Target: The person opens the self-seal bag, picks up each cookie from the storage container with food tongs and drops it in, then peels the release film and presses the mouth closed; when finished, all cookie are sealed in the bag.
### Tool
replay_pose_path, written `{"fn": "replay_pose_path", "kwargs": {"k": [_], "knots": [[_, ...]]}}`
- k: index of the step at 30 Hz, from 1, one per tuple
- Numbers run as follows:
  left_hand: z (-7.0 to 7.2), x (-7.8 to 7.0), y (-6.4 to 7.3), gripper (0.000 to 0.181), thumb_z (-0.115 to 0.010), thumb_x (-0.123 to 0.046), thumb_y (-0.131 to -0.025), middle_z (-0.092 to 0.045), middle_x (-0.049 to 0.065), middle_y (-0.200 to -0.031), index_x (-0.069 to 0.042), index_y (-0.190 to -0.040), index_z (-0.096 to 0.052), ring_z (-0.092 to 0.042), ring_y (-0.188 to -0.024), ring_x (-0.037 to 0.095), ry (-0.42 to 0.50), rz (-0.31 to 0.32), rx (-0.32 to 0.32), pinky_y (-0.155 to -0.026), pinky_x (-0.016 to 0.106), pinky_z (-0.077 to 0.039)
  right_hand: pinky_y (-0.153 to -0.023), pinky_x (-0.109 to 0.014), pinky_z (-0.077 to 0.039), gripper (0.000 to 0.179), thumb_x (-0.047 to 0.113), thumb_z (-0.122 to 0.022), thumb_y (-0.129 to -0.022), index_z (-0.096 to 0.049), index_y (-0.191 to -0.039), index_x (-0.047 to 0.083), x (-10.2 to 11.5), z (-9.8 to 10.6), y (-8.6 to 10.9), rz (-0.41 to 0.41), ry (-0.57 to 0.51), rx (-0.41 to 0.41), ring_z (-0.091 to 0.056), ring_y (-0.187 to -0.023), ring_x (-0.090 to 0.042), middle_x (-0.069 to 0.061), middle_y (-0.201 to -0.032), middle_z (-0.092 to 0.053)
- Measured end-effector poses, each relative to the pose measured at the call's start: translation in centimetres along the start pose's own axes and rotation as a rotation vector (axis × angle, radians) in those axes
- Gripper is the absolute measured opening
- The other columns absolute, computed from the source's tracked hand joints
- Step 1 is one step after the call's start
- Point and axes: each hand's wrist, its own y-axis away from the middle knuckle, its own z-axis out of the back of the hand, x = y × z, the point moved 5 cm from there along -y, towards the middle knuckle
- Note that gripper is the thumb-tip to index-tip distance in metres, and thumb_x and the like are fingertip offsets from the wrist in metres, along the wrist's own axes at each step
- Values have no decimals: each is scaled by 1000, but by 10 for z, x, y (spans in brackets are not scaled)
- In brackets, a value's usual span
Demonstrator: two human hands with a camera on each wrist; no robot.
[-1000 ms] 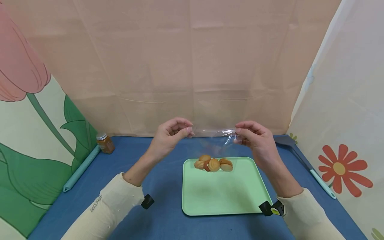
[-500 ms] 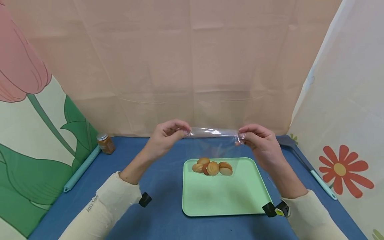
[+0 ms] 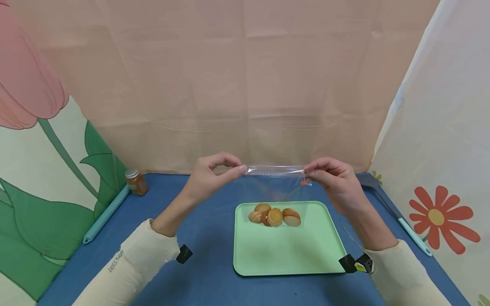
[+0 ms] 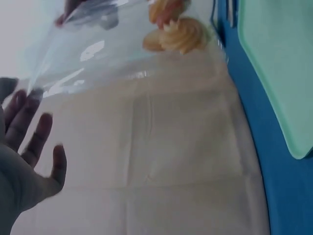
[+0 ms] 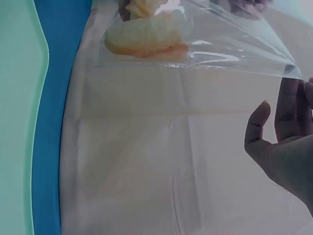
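A clear plastic bag (image 3: 273,171) hangs between my two hands, its top edge stretched straight across. Several small golden-brown pastries (image 3: 274,217) lie at the bottom of the bag; one with a swirled top (image 4: 183,36) shows in the left wrist view. My left hand (image 3: 212,176) pinches the bag's left top corner between thumb and fingers. At the opposite corner, my right hand (image 3: 337,182) pinches the film, and its other fingers are loosely bent in the right wrist view. In the head view, the pastries appear in front of the far part of a light green tray (image 3: 287,253).
A small jar (image 3: 136,183) with a brown content and metal lid stands at the back left, beside a teal rolled item (image 3: 107,214). On the right lies a spatula (image 3: 415,238) with a dark head. A tan backdrop (image 3: 245,85) rises behind the blue table (image 3: 206,255).
The bag's top edge has been drawn straighter as the right hand moved slightly to the right. The pastries sit a little lower in the head view. Both hands keep hold of the bag.
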Motion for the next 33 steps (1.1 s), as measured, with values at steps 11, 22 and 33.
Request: {"fn": "replay_pose_path", "kwargs": {"k": [11,22,33], "knots": [[-6,-7,-2,37,-78,-21,-89,-68,-6,-88,-22,-123,-63,-63,-90,9,-176,27,-22,-77,37,-53,-82,-26,-58,26,-12,-50,-99,-72,-103,1,-1,4,0,-4,61,-15,-71,-82,-14,1,-96,-74],[-13,-11,-4,19,-75,-24,-92,-65,-6,-88,-21,-110,-78,-50,-97,14,-399,256,106,-73,33,-46,-80,-26,-58,24,-12,-53,-97,-73,-101,1,0,3,-2,6,111,26,-72,-83,-15,0,-96,-74],[-12,-20,-14,8,-76,-25,-91,-71,-9,-96,-22,-99,-78,-56,-104,16,-330,142,102,-89,39,-46,-86,-25,-59,25,-12,-49,-99,-71,-102,0,-6,17,4,-13,121,21,-73,-85,-14,-1,-97,-74]]}}
